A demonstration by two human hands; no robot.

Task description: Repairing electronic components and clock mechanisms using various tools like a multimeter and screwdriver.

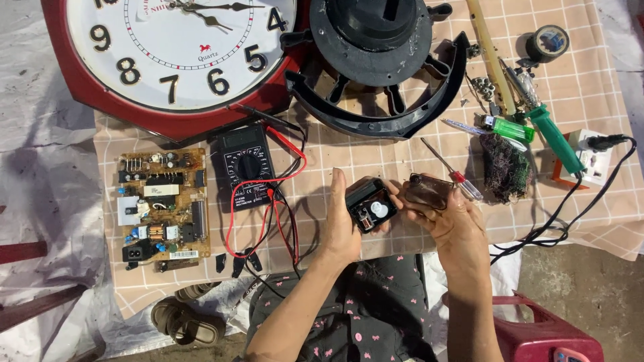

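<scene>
Holding the small black clock movement (371, 204) above our lap, we close our left hand (342, 224) around its left side, thumb up along the edge, while our right hand (451, 218) steadies its right side with the fingertips and also pinches a dark translucent cover (429, 190) just beyond it. Both hands are closed on what they carry; neither is free. The movement sits open side up, with a white gear and small metal parts showing, so we judge it best to keep it level and grip only the casing, never the gear, lest loose parts slip out. Keeping it low over the checked cloth (402, 147) seems wise too, since anything dropped would land there.

Just past our hands lie a red-handled screwdriver (451, 171) and a tangle of dark wire mesh (504, 167). To the left rest a black multimeter (245, 167) with red and black leads looping toward us, and a brown circuit board (163, 204) beyond it. Farther right sit a green soldering iron (553, 137), a green lighter (511, 127) and a white socket box (590, 157) with a black cable. Farthest off are the red-framed wall clock (174, 60), a black fan guard (379, 60) and a roll of black tape (547, 42).
</scene>
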